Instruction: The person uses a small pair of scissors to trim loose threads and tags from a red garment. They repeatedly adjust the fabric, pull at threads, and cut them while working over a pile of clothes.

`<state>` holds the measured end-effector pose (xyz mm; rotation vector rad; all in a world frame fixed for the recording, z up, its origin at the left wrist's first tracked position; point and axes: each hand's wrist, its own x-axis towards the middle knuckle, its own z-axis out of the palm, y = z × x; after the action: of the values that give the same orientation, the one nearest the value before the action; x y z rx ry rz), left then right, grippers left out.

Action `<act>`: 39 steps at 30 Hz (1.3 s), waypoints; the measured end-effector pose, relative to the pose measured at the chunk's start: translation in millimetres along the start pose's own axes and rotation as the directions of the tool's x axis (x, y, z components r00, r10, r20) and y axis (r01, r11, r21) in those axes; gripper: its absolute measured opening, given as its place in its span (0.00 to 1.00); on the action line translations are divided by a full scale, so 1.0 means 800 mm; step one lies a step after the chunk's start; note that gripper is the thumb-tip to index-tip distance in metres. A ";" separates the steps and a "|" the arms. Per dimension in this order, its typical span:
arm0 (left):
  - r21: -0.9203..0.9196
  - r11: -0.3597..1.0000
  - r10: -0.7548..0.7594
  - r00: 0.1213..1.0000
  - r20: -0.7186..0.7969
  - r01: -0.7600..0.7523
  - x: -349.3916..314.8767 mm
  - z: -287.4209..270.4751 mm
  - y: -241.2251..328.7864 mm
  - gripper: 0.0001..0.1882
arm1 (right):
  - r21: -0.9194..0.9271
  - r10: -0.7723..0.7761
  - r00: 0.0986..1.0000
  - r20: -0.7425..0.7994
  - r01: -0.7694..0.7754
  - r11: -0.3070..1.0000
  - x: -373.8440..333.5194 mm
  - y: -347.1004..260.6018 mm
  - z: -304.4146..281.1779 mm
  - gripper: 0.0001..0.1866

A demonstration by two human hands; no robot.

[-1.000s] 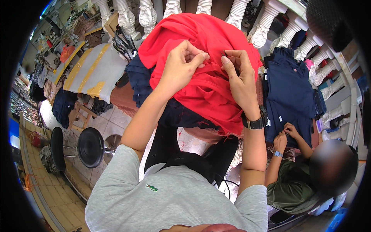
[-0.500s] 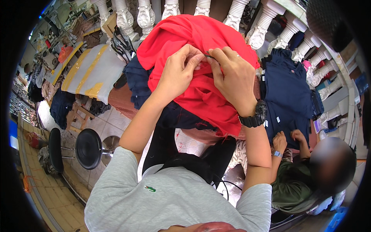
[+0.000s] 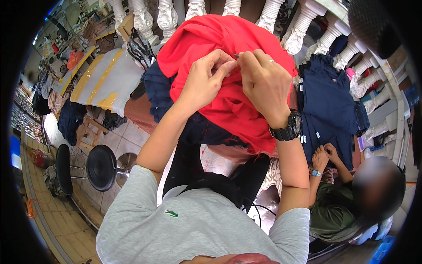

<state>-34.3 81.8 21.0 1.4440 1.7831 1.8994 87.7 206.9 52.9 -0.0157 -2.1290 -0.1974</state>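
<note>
A heaped bright red cloth (image 3: 198,37) lies in front of me, on top of dark navy fabric (image 3: 157,90). Over its middle, my left hand (image 3: 203,81) is closed in a pinch, thumb against index finger; what it holds is too small to make out. My right hand (image 3: 267,88), with a black watch (image 3: 288,127) on the wrist, meets it fingertip to fingertip. Its curled fingers grip a small dark pointed tool (image 3: 236,55), of which only the tip shows. Loose red threads (image 3: 206,127) hang at the cloth's near edge.
Navy garments (image 3: 327,103) are stacked at the right, where a co-worker's hands (image 3: 323,156) touch the near edge. White balusters (image 3: 167,20) line the far side. At left are a taped, plastic-covered table (image 3: 99,79) and a black round stool (image 3: 101,171).
My right fingers have curled tighter, and the dark tool now shows less and points more upward. Both my hands stay close together over the red cloth. The co-worker's hands have drawn nearer each other.
</note>
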 end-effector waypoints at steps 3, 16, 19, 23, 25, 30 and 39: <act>-0.094 0.994 0.052 0.999 -0.014 -0.053 -0.007 -0.003 0.002 0.08 | 0.299 0.258 0.962 -0.087 -0.222 0.928 -0.003 0.000 -0.011 0.05; 0.198 0.980 0.035 0.999 -0.016 -0.031 -0.012 0.006 0.009 0.05 | 0.714 0.456 0.754 0.473 -0.631 0.303 -0.037 0.023 -0.019 0.10; 0.149 0.987 0.059 0.998 -0.028 -0.054 -0.013 0.007 0.008 0.05 | 0.724 0.424 0.766 0.483 -0.622 0.299 -0.038 0.021 -0.021 0.10; 0.023 1.000 -0.017 1.000 -0.025 0.018 -0.016 0.006 0.003 0.07 | 0.710 0.361 0.859 0.365 -0.507 0.489 -0.045 0.022 -0.011 0.09; -0.021 0.999 -0.031 0.999 -0.019 0.031 -0.016 0.005 -0.001 0.07 | 0.555 0.261 0.921 0.289 -0.383 0.738 -0.040 0.016 -0.021 0.08; -0.010 0.999 -0.036 0.999 0.007 0.036 -0.014 0.003 -0.001 0.07 | 0.320 0.117 0.980 0.160 -0.164 0.933 -0.026 0.002 -0.027 0.05; -0.072 0.997 0.010 1.000 -0.013 -0.010 -0.013 0.000 -0.003 0.06 | 0.198 0.186 0.968 0.167 -0.218 0.956 -0.022 -0.005 -0.033 0.05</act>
<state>-29.6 75.4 13.4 1.4225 1.6978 1.9605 119.1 200.3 51.1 -0.1246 -2.2679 0.1613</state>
